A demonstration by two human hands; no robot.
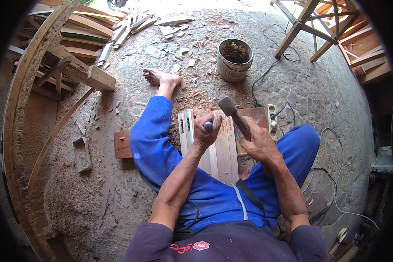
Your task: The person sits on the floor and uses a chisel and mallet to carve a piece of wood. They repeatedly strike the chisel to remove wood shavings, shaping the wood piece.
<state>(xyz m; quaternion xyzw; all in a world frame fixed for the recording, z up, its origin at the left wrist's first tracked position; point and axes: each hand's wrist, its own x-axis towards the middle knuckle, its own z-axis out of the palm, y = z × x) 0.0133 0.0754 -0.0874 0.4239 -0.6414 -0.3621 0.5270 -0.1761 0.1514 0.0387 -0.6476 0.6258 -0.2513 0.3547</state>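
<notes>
My left hand (pixel 205 133) is wrapped round an upright chisel, whose round capped handle end (pixel 208 126) pokes out of the fist. Its blade is hidden beneath the hand. In my right hand (pixel 262 144) is a hammer (pixel 227 106), gripped by its wooden handle, with the blocky head raised just right of the chisel. Below both hands several pale wooden boards (pixel 224 153) lie side by side, running lengthwise between my legs. Wood chips (pixel 201 94) are scattered past their far end.
A worn bucket (pixel 234 61) stands ahead. To its right are a power strip (pixel 271 120) with cables and a wooden stool frame (pixel 312 28). On the left are a wooden bench (pixel 78 72), a small rectangular box (pixel 82 154) and a reddish board (pixel 122 146). Offcuts (pixel 166 30) lie farther off.
</notes>
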